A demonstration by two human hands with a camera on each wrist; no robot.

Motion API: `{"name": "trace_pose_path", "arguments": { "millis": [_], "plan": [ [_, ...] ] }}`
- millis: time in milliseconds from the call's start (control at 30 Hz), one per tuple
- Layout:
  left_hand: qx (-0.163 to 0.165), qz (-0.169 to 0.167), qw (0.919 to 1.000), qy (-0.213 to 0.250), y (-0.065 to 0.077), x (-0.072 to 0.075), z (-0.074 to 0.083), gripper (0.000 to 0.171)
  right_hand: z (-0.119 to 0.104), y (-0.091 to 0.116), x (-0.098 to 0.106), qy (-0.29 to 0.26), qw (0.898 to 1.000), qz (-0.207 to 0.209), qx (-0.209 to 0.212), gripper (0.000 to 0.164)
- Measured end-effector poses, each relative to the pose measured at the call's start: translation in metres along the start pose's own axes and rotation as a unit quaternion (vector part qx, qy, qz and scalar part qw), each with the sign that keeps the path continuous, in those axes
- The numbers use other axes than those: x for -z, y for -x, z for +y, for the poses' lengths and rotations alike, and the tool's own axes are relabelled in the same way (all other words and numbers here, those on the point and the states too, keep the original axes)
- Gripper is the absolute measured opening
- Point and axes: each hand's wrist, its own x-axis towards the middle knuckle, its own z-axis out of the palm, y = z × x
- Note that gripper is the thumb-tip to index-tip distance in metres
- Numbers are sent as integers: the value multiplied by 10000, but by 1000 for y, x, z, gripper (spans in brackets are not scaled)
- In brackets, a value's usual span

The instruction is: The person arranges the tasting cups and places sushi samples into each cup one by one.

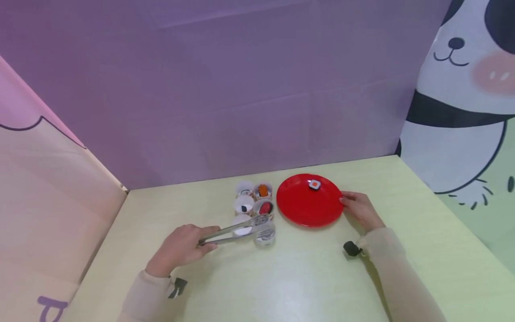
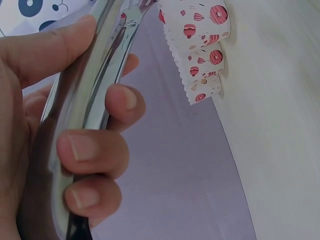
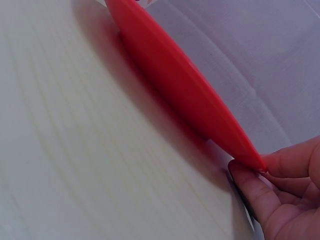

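Note:
My left hand (image 1: pixel 183 248) grips a pair of metal tongs (image 1: pixel 233 231), fingers curled round the arms. The tongs' two tips are apart, over the front right of a cluster of paper cups (image 1: pixel 242 222). Whether anything lies between the tips I cannot tell. On the right, my right hand (image 1: pixel 360 209) pinches the rim of a round red plate (image 1: pixel 307 208) between thumb and fingers. One toy sushi roll (image 1: pixel 314 184), white with an orange centre and dark edge, sits near the plate's far rim. A red sushi piece (image 1: pixel 265 208) and an orange-topped one (image 1: pixel 263 190) lie in the right-hand cups.
The cups stand in two columns just left of the plate; their outer walls (image 2: pixel 197 25) carry red printed sweets. A small dark piece (image 1: pixel 244 208) lies in the middle left cup. Purple cloth (image 1: pixel 225 98) rises behind the pale table (image 1: pixel 289 277). Each sleeve has a dark wrist device.

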Motion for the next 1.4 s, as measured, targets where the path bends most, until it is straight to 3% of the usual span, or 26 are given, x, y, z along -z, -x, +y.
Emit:
{"name": "trace_pose_path", "arguments": {
  "millis": [1000, 1400],
  "plan": [
    [-210, 205, 9995, -100, -7, -4, 5, 41, 0, 0, 0, -47, 10000, -44, -16, 47],
    [150, 283, 9986, -414, -22, -9, 17, 46, -1, 1, -1, 38, 10000, 26, 86, 46]
  ]
}}
